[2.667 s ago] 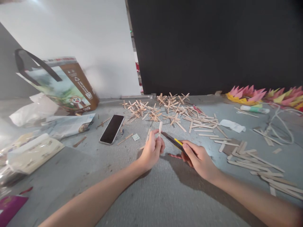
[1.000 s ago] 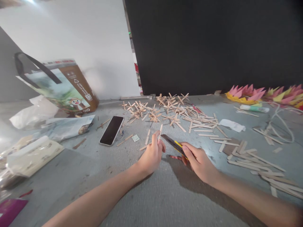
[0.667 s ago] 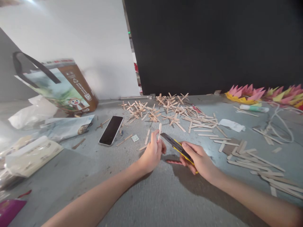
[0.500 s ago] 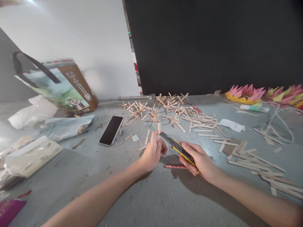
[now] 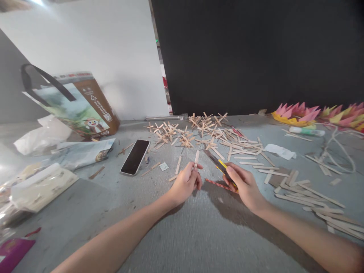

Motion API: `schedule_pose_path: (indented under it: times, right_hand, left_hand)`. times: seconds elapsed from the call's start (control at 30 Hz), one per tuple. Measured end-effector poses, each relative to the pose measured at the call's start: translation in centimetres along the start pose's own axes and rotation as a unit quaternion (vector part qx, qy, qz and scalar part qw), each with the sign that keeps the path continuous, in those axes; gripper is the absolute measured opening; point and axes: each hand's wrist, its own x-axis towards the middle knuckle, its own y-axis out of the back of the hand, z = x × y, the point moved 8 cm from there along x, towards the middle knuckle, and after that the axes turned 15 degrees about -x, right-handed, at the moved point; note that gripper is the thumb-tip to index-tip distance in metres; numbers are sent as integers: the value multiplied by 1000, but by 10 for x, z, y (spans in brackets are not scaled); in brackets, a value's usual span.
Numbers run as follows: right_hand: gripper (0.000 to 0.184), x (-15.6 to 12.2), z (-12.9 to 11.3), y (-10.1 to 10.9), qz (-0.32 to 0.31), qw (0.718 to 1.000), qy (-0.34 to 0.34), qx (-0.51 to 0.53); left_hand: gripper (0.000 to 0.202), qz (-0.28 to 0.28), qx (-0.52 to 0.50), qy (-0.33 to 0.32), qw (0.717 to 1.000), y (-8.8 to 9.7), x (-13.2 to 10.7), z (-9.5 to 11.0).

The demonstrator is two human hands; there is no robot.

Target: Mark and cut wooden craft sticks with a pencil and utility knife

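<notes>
Between the thumb and fingers of my left hand (image 5: 186, 182) a wooden craft stick (image 5: 196, 157) points up and away from me. My right hand (image 5: 246, 185) is closed round a yellow and black utility knife (image 5: 220, 167), its blade aimed up and left, apart from the stick. Below the knife, a red patterned pencil (image 5: 217, 184) runs in under or between the right fingers; I cannot tell whether it is held. Just past my left hand lies a loose craft stick (image 5: 178, 165). Farther back sits a heap of crossed sticks (image 5: 186, 138).
A phone (image 5: 135, 157) and a small paper packet (image 5: 163, 166) lie to the left. Beyond them stands a printed bag (image 5: 85, 106). Many loose sticks (image 5: 298, 189) spread across the right, near a glue stick (image 5: 307, 131), a white cord (image 5: 339, 149) and pink-yellow paper crowns (image 5: 295, 113).
The knife has moved away from the stick, up and to the right. The stick in my left hand now tilts slightly right, and the pencil appears at a different angle.
</notes>
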Motion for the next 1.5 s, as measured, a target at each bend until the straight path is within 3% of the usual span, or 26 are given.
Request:
schedule_pose_path:
  times: [0.2,0.43,0.63,0.9,1.03,1.17,1.5]
  right_hand:
    - [34,-7,-18,-6,17,965,127,-227]
    - [35,-13,-25,-12,26,941,191,-277]
    - [35,-14,-23,-12,14,950,165,-264]
    - [37,-11,-17,-13,9,952,143,-270]
    - [37,-10,-17,-14,4,952,131,-276]
    - [36,-10,-17,-15,-5,953,130,-272]
    - [36,-9,-16,-17,-12,954,133,-269]
  left_hand:
    - [36,36,-12,16,999,8,1,-2]
    - [28,45,0,-10,999,11,1,-3]
    - [29,53,0,-27,998,11,1,8]
    - [48,28,-147,-35,988,13,7,5]
    - [48,54,-213,-15,976,16,9,1]
    - [50,78,-220,-17,972,21,11,-3]
    - [44,73,-229,-26,970,26,11,-5]
